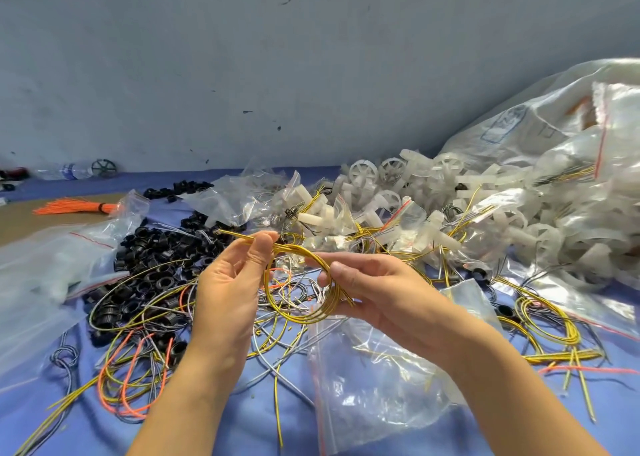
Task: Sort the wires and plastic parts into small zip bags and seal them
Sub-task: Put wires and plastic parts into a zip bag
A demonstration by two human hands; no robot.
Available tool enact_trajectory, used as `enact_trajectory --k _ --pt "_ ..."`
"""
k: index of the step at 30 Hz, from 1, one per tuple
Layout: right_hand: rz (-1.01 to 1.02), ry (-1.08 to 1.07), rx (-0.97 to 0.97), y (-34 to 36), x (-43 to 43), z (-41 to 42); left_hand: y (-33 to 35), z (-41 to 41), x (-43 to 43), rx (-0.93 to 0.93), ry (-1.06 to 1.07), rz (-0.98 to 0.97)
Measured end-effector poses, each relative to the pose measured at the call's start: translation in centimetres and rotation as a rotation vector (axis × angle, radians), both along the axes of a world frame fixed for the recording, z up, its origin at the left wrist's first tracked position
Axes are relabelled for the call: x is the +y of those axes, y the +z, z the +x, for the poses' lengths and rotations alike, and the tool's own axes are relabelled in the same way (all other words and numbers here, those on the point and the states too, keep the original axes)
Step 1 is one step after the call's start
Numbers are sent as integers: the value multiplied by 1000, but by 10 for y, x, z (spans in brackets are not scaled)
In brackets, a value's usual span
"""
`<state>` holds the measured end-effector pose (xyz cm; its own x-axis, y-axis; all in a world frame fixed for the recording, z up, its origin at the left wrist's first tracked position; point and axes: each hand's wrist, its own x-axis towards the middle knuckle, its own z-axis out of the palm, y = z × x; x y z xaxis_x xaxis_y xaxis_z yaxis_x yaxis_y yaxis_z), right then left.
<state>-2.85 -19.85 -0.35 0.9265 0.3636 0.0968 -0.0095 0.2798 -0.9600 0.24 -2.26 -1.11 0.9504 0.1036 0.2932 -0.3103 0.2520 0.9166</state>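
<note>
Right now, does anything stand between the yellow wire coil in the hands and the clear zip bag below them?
Nothing visible does. The left hand and right hand hold the coil of yellow wires above the clear plastic zip bag; only the right forearm crosses over part of the bag.

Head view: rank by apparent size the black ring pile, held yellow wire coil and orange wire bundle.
Largest first: black ring pile, yellow wire coil, orange wire bundle. The bundle lies farther away, so the last two are unsure.

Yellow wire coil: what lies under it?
Loose grey and orange wires on the blue cloth show through the yellow wire coil. The left hand and right hand hide the rest.
</note>
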Motion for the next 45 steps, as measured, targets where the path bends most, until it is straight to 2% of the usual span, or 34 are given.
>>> enact_trajectory --k 5,13,23,38,42,45 --pt "166 89 44 0 -4 -5 1 1 -1 33 -38 -78" --pt "-44 123 -13 -8 1 -7 -2 3 -3 76 -177 -164" --pt "-43 110 -8 -11 17 -18 -9 10 0 131 -221 -206" --pt "47 22 -14 -15 5 -24 -10 30 41 202 147 -318" --pt "111 80 -35 -10 -3 -26 -1 36 57 209 257 -379" --pt "234 63 -28 -4 -8 -25 5 31 52 223 239 -399"
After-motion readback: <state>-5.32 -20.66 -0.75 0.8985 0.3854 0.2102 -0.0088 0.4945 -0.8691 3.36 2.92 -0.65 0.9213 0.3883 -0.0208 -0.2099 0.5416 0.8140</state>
